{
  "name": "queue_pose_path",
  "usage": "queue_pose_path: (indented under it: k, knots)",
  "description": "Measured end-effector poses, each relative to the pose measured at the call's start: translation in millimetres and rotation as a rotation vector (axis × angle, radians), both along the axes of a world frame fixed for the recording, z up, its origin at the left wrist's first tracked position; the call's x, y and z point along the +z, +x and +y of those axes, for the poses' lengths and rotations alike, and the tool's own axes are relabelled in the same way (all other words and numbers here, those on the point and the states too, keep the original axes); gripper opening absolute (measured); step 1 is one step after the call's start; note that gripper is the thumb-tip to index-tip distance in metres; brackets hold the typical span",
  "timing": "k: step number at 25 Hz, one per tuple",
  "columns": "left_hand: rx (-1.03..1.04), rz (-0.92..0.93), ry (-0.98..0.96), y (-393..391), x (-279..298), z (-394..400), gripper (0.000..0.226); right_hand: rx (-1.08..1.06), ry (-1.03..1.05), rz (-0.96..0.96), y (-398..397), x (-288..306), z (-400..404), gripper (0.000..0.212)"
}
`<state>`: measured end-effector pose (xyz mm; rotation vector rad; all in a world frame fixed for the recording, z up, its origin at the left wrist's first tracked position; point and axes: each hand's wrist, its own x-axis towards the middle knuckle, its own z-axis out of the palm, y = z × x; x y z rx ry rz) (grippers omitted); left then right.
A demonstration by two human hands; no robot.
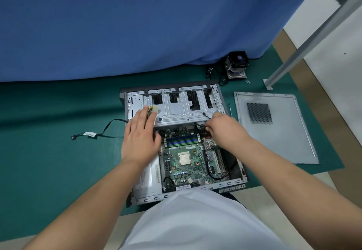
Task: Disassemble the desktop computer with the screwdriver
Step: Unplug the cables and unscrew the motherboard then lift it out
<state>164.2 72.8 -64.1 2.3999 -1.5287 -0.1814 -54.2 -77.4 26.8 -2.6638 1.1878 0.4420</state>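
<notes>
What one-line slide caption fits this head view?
Two bare hands, left hand and right hand, work cables inside open grey metal computer case.

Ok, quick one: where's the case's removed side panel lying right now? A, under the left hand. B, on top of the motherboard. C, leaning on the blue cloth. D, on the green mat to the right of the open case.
D: the grey side panel lies flat on the green mat, right of the open case.

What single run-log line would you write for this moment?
stage: cable removal | left hand: flat by white connector | right hand: pinching black cable | side panel: off, on mat | screwdriver: unheld
</notes>
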Motion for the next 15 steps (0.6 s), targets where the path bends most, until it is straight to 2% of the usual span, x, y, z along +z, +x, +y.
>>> queue_pose_path:
  k: [4,6,8,11,14,15]
  knots:
    - [0.021,0.026,-0.055,-5.3,4.9,-2.4,0.065,-0.026,0.035,-0.164,12.0,13.4,-21.8,0.022]
    - [-0.022,0.062,-0.092,-18.2,11.2,-12.7,0.058,-0.176,0.097,-0.295,17.8,13.9,-31.5,0.019]
    - [-0.070,0.182,-0.123,-35.6,19.3,-29.2,0.052,-0.396,0.227,-0.468,22.6,8.6,-38.4,0.028]
    - [-0.068,0.559,-0.174,-57.6,36.1,-59.6,0.044,-0.620,0.405,-0.692,27.1,-4.1,-43.5,0.043]
    - [0.079,0.995,-0.190,-61.0,58.4,-95.6,0.031,-0.625,0.415,-0.772,31.9,-14.8,-46.3,0.056]
    - [0.114,1.080,-0.196,-58.4,63.3,-107.0,0.026,-0.611,0.405,-0.777,33.6,-17.1,-46.6,0.060]
